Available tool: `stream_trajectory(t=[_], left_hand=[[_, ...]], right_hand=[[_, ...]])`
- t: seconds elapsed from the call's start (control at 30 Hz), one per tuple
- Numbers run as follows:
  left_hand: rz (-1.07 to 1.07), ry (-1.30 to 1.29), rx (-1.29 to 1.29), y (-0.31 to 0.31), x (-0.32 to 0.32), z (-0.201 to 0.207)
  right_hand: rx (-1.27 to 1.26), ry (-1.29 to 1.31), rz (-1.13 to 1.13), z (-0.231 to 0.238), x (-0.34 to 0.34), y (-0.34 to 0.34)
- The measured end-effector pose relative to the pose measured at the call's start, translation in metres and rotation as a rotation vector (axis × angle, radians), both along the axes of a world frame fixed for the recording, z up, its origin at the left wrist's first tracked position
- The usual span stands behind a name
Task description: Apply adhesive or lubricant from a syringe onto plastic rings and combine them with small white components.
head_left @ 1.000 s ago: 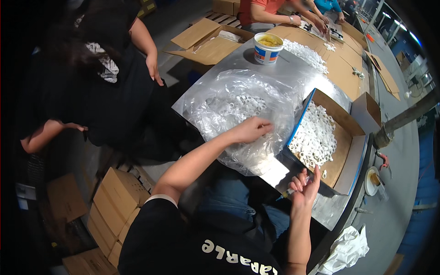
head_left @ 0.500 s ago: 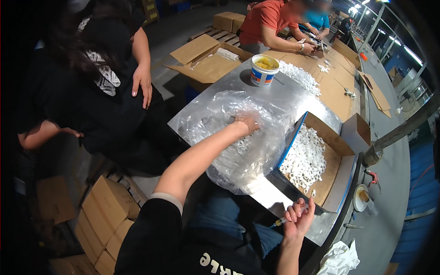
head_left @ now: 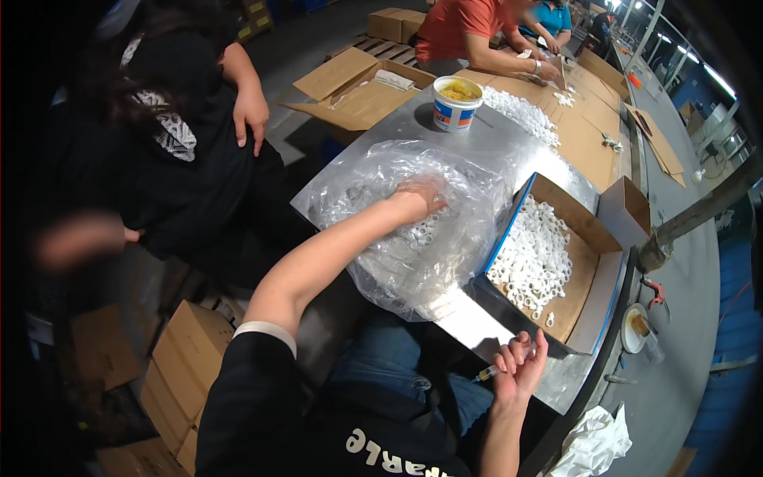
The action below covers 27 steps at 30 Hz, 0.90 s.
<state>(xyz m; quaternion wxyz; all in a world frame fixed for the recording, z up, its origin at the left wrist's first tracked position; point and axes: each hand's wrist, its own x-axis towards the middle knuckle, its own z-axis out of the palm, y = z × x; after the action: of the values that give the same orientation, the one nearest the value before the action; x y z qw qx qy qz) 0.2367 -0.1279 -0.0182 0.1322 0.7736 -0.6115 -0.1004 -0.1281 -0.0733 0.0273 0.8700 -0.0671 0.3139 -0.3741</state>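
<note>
My left hand [head_left: 421, 196] reaches into a clear plastic bag [head_left: 389, 278] lying on the metal tabletop. Its fingers show in part, spread over small white ring-shaped parts [head_left: 420, 232] inside the bag. Low on the right, my right hand [head_left: 518, 367] has its fingers curled round a thin syringe [head_left: 486, 373] with yellowish contents, its tip pointing left; the index finger is raised. Just beyond that hand stands an open blue-edged cardboard box [head_left: 584, 296], with a heap of white ring-shaped parts [head_left: 531, 258] along its left side.
A tub of yellow paste [head_left: 458, 102] stands at the table's far end, near more white parts [head_left: 520, 115]. To the right run a metal post [head_left: 699, 211] and a grey belt [head_left: 675, 334] carrying a plate [head_left: 634, 327]. A person in black [head_left: 191, 191] stands left; others work farther off.
My left hand has shifted slightly left within the bag and its fingers show more. My right hand still holds the syringe. The whole view has tilted a little.
</note>
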Motion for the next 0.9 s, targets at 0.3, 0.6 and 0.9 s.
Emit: stream_trajectory(t=[0.3,0.6,0.9], left_hand=[[0.048,-0.209,0.087,0.005,-0.028,0.002],[-0.161,-0.349,-0.147,-0.01,-0.012,-0.031],[0.625,1.353,-0.244,-0.035,0.035,-0.048]], right_hand=[[-0.005,0.007,0.03,0.004,0.013,0.005],[-0.009,-0.011,-0.022,0.004,0.001,0.0],[0.001,-0.054,-0.007,0.004,0.003,-0.001]])
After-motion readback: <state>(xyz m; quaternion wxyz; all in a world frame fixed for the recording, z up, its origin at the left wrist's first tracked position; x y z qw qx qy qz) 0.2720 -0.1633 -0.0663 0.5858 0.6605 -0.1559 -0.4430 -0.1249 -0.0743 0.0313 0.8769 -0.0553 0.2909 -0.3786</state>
